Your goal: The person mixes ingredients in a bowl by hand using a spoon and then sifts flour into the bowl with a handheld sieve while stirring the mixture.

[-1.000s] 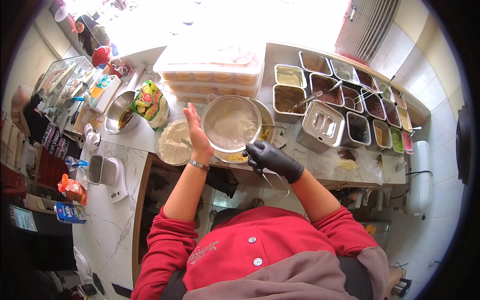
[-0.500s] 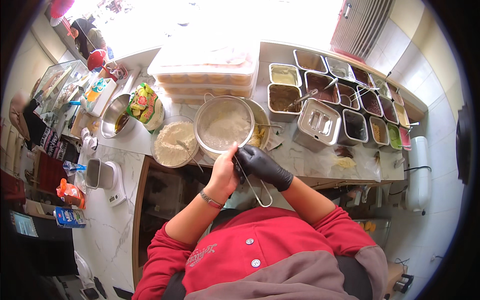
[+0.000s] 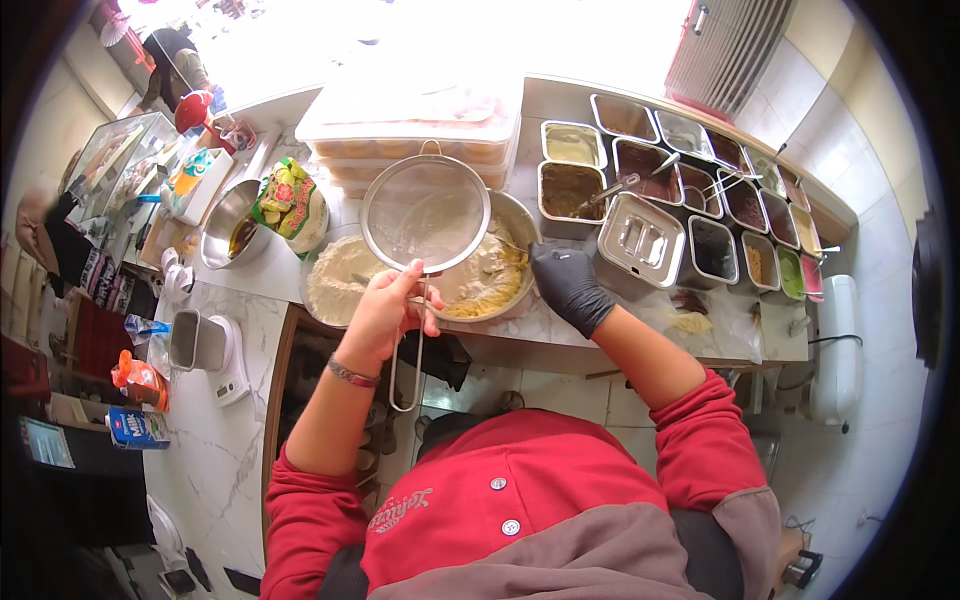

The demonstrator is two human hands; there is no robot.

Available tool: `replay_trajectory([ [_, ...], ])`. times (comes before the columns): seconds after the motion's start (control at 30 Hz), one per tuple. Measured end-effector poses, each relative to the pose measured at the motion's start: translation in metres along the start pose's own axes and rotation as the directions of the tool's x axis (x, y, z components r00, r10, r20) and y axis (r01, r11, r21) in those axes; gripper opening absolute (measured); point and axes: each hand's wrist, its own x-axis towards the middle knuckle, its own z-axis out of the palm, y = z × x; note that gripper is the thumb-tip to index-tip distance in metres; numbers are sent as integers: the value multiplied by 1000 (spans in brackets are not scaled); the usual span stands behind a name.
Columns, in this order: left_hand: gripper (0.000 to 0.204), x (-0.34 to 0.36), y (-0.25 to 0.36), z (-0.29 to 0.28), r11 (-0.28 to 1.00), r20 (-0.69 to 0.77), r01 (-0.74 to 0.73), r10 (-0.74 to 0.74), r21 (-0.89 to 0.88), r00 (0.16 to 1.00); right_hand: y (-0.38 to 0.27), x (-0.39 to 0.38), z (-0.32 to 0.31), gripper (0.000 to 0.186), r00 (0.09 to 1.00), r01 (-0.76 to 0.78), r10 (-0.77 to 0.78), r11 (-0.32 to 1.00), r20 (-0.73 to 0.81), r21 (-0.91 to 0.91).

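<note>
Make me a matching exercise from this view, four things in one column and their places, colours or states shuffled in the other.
Things:
1. fine-mesh sieve
2. gloved right hand
3. kitchen scale
4. drink carton

Places, colours or states:
A. under a rectangular metal tin
B. blue and white
C. held by the bare left hand
D. by the right side of the mixing bowl

Right pairs: 1-C, 2-D, 3-A, 4-B
</note>
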Motion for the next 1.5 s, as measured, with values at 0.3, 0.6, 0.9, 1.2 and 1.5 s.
replay_trajectory([
  [0.3, 27, -19, 24, -15, 999, -11, -6, 7, 35, 1000, 5, 18, -60, 8, 965, 222, -228, 973, -128, -63],
  [0.6, 28, -12, 23, -11, 999, 3, -39, 39, 23, 999, -33, 16, -22, 8, 891, 412, -395, 911, -222, 32],
  [0.9, 34, -11, 18, -23, 1000, 0, -17, 17, 16, 1000, 0, -6, -55, 3, 920, 375, -379, 925, -100, -51],
  [1.2, 32, -7, 19, -25, 1000, -12, -10, 10, 18, 1000, -13, 21, -36, 3, 959, 252, -234, 963, -158, 98],
  [1.5, 32, -8, 18, -23, 1000, 10, -16, 16, -8, 1000, -22, 34, -9, 6, 933, 344, -327, 933, -150, 106],
])
